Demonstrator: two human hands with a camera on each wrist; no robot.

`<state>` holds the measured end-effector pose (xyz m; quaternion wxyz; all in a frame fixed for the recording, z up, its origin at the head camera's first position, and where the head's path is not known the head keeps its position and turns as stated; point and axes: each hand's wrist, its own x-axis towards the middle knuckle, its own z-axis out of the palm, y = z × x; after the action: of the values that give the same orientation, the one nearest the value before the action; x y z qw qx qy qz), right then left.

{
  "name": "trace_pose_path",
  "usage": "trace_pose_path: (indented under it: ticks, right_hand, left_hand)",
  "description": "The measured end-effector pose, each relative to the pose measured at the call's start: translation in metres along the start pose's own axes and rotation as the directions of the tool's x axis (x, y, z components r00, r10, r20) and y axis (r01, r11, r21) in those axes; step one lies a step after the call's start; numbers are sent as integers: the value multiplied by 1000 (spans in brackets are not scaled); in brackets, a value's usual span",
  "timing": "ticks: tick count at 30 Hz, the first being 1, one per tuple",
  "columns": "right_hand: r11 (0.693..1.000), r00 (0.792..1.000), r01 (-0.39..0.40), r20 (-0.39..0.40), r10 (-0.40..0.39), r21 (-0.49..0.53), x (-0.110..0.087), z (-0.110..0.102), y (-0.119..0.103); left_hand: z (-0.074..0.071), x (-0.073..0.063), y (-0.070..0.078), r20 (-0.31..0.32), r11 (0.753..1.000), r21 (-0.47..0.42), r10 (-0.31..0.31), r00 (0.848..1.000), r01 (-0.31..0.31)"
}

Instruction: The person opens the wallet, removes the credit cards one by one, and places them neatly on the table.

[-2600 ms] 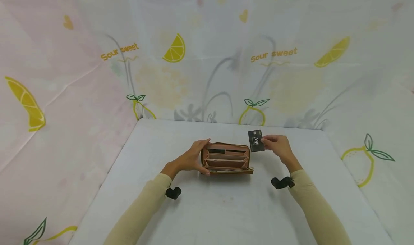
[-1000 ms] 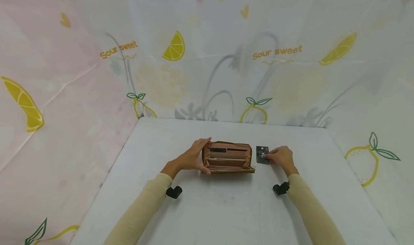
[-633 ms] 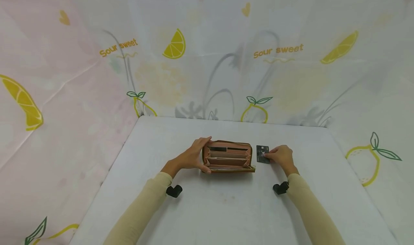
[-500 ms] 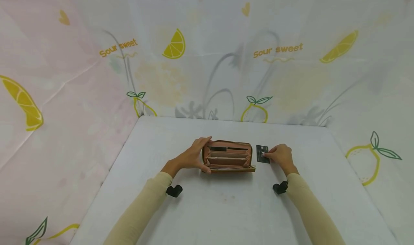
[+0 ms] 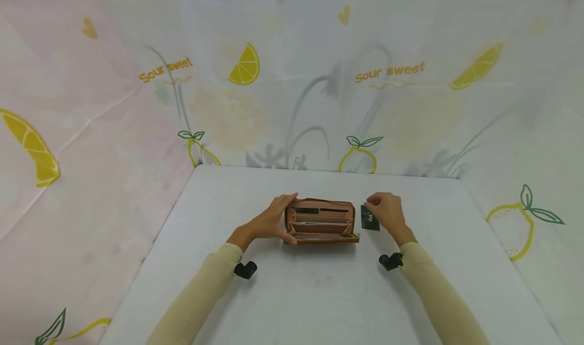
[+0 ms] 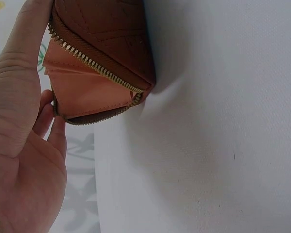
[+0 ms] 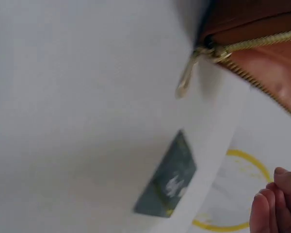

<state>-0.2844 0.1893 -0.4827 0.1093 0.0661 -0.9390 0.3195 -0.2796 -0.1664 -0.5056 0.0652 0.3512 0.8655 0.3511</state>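
Note:
A brown zip-around wallet [image 5: 323, 228] stands unzipped on the white table, its pink-tan compartments facing up and dark cards showing in its upper slots. My left hand [image 5: 269, 219] grips its left end, thumb on the near side and fingers on the far side; the left wrist view shows the brass zip teeth [image 6: 94, 63] beside the thumb. A black card marked "Vip" [image 5: 369, 221] lies flat on the table right of the wallet. My right hand [image 5: 388, 211] hovers over the card's upper right part, fingers loosely curled and holding nothing; in the right wrist view its fingertips [image 7: 266, 206] are apart from the card.
The white table [image 5: 292, 294] reaches back to a fabric backdrop [image 5: 292, 107] printed with lemons and "Sour sweet". A zip pull [image 7: 186, 75] hangs from the wallet's right end. Black wrist cameras [image 5: 245, 270] sit at both cuffs.
My right hand has lowered the card from the air onto the table right of the wallet, let it go and moved up and left. The left hand keeps its grip on the wallet.

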Motion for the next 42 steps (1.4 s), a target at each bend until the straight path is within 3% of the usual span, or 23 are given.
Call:
trace_pose_path:
  ticks: [4, 8, 13, 18, 25, 31, 35, 42]
  right_hand:
    - [980, 981, 195, -27, -194, 48, 3, 2, -29]
    - [951, 950, 305, 59, -307, 50, 2, 9, -50]
    - [909, 900, 409, 195, -389, -75, -2, 19, -63]
    - [862, 865, 469, 298, -403, -195, -2, 27, -67]
    - [835, 834, 512, 348, -428, -200, 3, 29, -68]
    - [793, 811, 556, 373, -451, -250, 6, 31, -73]
    - [775, 808, 561, 395, -437, -291, 6, 31, -80]
    - [770, 818, 542, 419, -394, -335, 5, 31, -86]
  left_hand:
    - [-1, 0, 1, -6, 1000, 4, 11, 1000, -11]
    - [-2, 0, 3, -8, 1000, 11, 27, 1000, -27]
    - [-1, 0, 3, -1, 999, 19, 36, 999, -36]
    - [0, 0, 2, 4, 999, 23, 30, 1000, -30]
    - [-3, -1, 4, 1, 999, 26, 24, 1000, -24]
    - [-4, -2, 4, 5, 999, 15, 28, 1000, -28]
    - [-4, -2, 3, 7, 1000, 14, 28, 1000, -28]
    - [-3, -2, 3, 4, 999, 20, 32, 999, -32]
